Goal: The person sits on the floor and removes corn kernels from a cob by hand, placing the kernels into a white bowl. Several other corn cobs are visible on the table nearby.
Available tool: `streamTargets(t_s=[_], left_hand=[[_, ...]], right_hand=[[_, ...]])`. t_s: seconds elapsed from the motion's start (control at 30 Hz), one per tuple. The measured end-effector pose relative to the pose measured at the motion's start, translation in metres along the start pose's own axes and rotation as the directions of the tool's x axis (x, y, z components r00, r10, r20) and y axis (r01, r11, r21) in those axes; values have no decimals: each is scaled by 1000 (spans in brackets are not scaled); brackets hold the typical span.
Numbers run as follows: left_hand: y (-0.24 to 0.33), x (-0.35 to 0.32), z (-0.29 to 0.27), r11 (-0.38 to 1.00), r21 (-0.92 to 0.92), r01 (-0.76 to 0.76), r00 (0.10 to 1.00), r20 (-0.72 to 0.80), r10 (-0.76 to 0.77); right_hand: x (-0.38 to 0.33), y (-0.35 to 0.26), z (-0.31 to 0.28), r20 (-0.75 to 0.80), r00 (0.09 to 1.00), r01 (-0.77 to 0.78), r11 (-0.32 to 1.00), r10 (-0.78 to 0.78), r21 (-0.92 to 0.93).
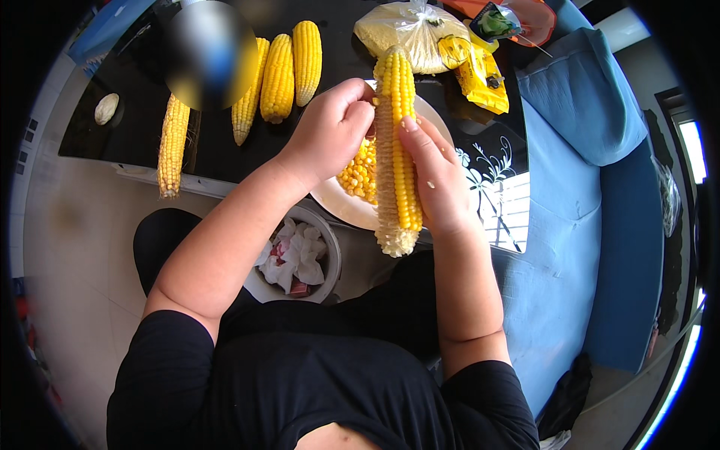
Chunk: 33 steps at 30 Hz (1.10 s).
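Observation:
A partly stripped ear of corn (405, 161) stands lengthwise over a white plate (335, 201), its left side bare of kernels and its right side still in yellow rows. My right hand (442, 176) is closed round it from the right, thumb lying along the kernels. Against its upper left side my left hand (330, 127) is curled into a fist, thumb bent; whatever its fingers hold is hidden. Loose corn kernels (358, 176) lie heaped on the plate below. A few pale bits stick to my right hand.
Several whole ears of corn (277, 79) lie on the black table (217, 161); another ear (173, 142) juts over its front edge. Behind are a knotted clear bag (401, 34) and a yellow packet (481, 79). A waste bin (330, 259) stands below, a blue sofa (555, 262) right.

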<state>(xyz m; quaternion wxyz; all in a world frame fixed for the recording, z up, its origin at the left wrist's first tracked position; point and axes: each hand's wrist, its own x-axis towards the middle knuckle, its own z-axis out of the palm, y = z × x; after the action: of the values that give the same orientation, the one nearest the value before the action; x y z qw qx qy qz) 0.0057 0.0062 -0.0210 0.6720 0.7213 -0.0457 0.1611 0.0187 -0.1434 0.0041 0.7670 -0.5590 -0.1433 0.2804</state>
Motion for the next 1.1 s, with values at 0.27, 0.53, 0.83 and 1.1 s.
streamTargets(t_s=[0.27, 0.53, 0.83, 1.1], left_hand=[[5, 0, -1, 997, -60, 39, 999, -9, -40], [-5, 2, -3, 995, 92, -36, 999, -3, 36], [2, 1, -2, 994, -97, 40, 999, 5, -40], [1, 1, 1, 1000, 4, 23, 999, -38, -23]], right_hand=[[-1, -2, 4, 13, 1000, -9, 1000, 10, -19], [-1, -1, 4, -4, 1000, -10, 998, 10, -54], [0, 0, 2, 36, 999, -19, 1000, 18, 24], [-2, -7, 5, -8, 999, -43, 989, 45, 142]])
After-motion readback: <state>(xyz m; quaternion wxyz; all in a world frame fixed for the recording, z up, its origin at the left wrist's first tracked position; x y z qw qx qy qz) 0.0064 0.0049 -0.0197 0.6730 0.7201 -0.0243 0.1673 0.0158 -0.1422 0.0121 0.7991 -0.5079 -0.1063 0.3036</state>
